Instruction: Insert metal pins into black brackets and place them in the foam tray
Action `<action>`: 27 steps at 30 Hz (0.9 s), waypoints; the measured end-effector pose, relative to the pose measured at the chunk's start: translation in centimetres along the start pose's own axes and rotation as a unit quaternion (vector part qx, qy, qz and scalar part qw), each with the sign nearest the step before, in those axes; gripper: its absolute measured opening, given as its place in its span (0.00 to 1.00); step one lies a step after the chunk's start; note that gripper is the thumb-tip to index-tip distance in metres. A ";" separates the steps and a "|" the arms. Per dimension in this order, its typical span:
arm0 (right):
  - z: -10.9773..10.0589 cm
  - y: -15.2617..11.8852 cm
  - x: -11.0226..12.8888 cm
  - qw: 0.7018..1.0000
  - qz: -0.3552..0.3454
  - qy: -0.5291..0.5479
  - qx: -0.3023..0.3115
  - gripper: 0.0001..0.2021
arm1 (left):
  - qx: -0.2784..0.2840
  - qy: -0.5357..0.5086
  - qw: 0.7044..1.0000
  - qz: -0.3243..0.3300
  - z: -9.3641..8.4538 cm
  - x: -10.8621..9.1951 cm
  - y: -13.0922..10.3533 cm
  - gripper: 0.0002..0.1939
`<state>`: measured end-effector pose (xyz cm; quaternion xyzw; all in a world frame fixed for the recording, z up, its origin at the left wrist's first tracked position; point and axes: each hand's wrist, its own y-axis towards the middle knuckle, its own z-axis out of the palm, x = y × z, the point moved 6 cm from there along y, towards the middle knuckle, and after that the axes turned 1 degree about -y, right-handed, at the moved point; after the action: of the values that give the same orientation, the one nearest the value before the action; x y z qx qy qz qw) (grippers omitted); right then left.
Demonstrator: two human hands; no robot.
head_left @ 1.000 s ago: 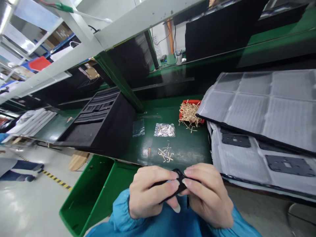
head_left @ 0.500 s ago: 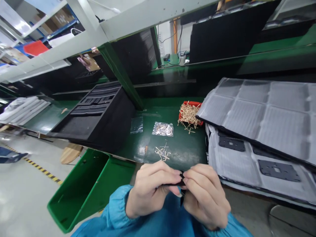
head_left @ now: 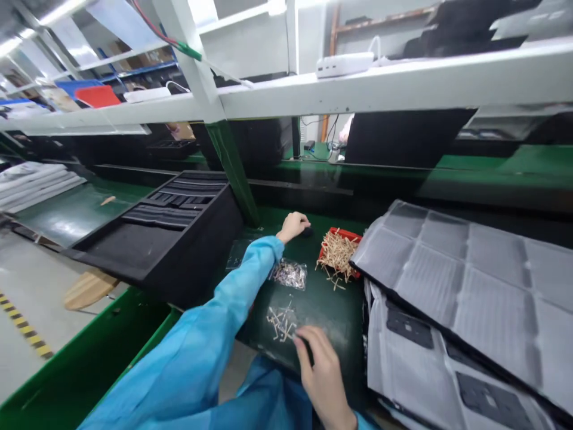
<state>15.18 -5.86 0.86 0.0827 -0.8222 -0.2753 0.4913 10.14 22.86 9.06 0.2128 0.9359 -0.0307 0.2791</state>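
Note:
My left hand (head_left: 293, 226) is stretched far forward over the green table, its fingers closed on a small black piece (head_left: 307, 231) at the table surface. Just in front of me, my right hand (head_left: 323, 367) has thumb and forefinger drawn together at the edge of a small loose pile of beige strips and tiny shiny parts (head_left: 281, 322). What sits between those fingertips is too small to make out. A clear bag of small metal parts (head_left: 290, 275) lies beside my left sleeve. To its right, a red tray (head_left: 353, 237) is heaped with beige strips (head_left: 338, 252).
At left stands a black compartmented box (head_left: 179, 263), with a green bin (head_left: 45, 382) below the table edge. Grey padded sheets (head_left: 447, 257) with flat black plates (head_left: 492, 400) cover the right side. A green post (head_left: 230, 170) rises behind, under a white shelf beam (head_left: 380, 86).
Both hands were together on a black piece close to my body. The left has moved forward with a black piece to the table; the right has come to the small pile. My view has tilted up.

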 end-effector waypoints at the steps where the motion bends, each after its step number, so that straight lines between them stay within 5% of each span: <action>1: 0.6 0.0 -0.5 1.000 -0.005 0.009 0.013 0.08 | 0.004 -0.004 1.000 -0.002 0.0 0.0 2.8 0.17; 4: 1.5 -0.1 -2.0 0.999 -0.001 0.032 0.029 0.12 | 0.020 -0.008 1.000 0.000 0.5 0.2 7.6 0.18; 7: 1.5 -0.4 -3.4 0.997 0.040 0.051 0.033 0.12 | 0.045 0.001 0.999 0.010 1.5 2.0 7.1 0.19; 10: 1.5 -0.9 -4.2 0.993 0.080 0.074 0.053 0.10 | 0.101 -0.003 0.994 0.029 2.4 4.6 0.9 0.11; 13: 1.5 -1.1 -4.6 0.987 0.103 0.094 0.080 0.09 | 0.151 -0.028 0.988 0.030 3.1 5.8 -9.1 0.06; 17: 1.8 -1.1 -4.7 0.983 0.113 0.100 0.105 0.09 | 0.046 -0.011 0.996 -0.079 5.0 5.5 -19.6 0.11; 21: 2.1 -1.0 -4.7 0.979 0.117 0.097 0.133 0.08 | -0.081 0.034 0.979 -0.184 8.4 4.6 -22.1 0.02; 27: 1.9 -0.8 -4.7 0.978 0.143 0.086 0.127 0.08 | -0.124 -0.037 0.970 -0.207 9.5 4.5 -20.9 0.10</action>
<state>15.79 -3.91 -3.90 0.0496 -0.8086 -0.0870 0.5798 2.89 3.89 -2.58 -0.0231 0.9450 0.0206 0.3257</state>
